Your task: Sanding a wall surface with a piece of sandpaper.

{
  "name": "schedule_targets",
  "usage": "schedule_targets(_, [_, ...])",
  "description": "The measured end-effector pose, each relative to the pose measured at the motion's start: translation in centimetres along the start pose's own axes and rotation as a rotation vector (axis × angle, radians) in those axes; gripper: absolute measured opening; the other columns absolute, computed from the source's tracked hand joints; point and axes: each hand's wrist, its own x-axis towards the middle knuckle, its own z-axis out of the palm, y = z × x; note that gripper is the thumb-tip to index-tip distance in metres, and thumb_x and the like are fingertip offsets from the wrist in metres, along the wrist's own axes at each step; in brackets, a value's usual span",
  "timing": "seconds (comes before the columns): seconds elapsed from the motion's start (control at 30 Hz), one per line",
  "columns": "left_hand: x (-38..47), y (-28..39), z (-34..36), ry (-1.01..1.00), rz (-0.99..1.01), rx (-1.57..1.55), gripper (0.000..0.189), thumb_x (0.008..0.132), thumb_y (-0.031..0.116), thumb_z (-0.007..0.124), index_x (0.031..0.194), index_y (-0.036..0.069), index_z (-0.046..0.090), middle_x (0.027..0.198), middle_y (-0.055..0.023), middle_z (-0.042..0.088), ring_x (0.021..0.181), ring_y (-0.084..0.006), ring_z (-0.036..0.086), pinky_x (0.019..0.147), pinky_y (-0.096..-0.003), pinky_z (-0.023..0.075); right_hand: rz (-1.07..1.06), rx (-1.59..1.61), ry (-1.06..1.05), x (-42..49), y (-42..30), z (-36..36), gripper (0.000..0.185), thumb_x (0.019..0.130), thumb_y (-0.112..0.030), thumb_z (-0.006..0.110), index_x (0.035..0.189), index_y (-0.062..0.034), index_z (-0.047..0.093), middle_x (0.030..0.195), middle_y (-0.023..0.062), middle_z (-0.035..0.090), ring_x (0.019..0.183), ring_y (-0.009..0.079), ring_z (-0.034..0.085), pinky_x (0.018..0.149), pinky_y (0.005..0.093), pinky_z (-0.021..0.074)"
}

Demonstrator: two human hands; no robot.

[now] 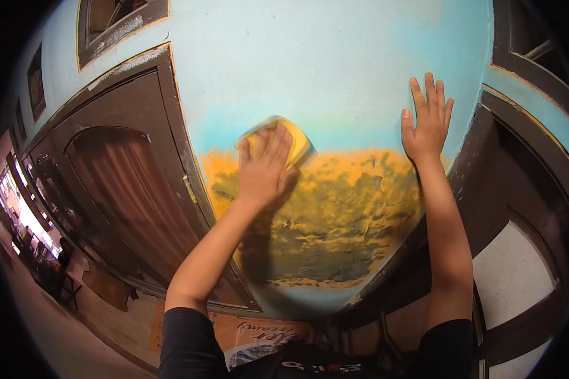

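Observation:
My left hand [264, 173] presses a yellow sheet or pad [302, 144] flat against a painted wall [308, 71]. Motion blurs the sheet's edges, and whether it is sandpaper or cloth I cannot tell. It lies where light blue paint meets a rough patch [322, 222] of orange-yellow with dark blotches. Some of the patch's surface looks cracked or peeling. To the right, my right hand [426, 128] has its fingers spread against the blue part of the wall and holds nothing. The shadow of my left arm falls across the patch.
A brown door [109, 175] with a curtained pane and a hinge stands left of the wall. Another dark doorframe [507, 142] rises at right. Below, an orange printed sheet [275, 329] bearing writing covers part of the floor. A brown board [105, 286] lies at lower left.

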Motion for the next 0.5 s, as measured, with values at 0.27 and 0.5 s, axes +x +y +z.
schedule_targets(0.27, [1.4, -4.0, -1.3, 0.096, -0.159, -0.059, 0.058, 0.104, 0.040, 0.032, 0.149, 0.005, 0.038, 0.157, -0.0130, 0.033, 0.148, -0.0373, 0.022, 0.118, -0.0561, 0.0054, 0.001, 0.007, -0.008, -0.1, -0.1, 0.1, 0.057, 0.089, -0.028, 0.055, 0.145, -0.0261, 0.048, 0.158, 0.0039, 0.033, 0.146, 0.0313, 0.027, 0.117, 0.0587, 0.0154])
schedule_targets(0.5, [-0.7, -3.6, -0.5, -0.018, 0.035, 0.005, 0.055, 0.099, 0.040, 0.042, 0.146, 0.012, 0.045, 0.155, -0.0091, 0.038, 0.146, -0.0333, 0.028, 0.118, -0.0579, 0.0078, -0.001, 0.007, -0.005, 0.0, -0.3, 0.1, 0.056, 0.089, -0.028, 0.055, 0.145, -0.0260, 0.047, 0.158, 0.0045, 0.033, 0.146, 0.0313, 0.027, 0.117, 0.0582, 0.0153])
